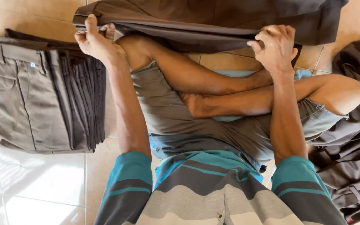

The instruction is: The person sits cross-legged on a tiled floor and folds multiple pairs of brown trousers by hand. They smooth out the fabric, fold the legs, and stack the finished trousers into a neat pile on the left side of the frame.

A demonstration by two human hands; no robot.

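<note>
Fingers of left hand [96, 41] clamped on dark folded trousers [213, 21]; right hand [276, 46] fingers curled gripping same trousers' edge.

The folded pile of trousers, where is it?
In the head view, the folded pile of trousers lies on the tiled floor at the person's left, beside the left hand.

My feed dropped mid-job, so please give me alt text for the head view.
Both hands grip a folded dark brown pair of trousers held over the person's crossed legs: left hand at one end, right hand at the other. A neat stack of folded brown trousers lies on the tiled floor; a loose heap of dark garments lies opposite.
</note>
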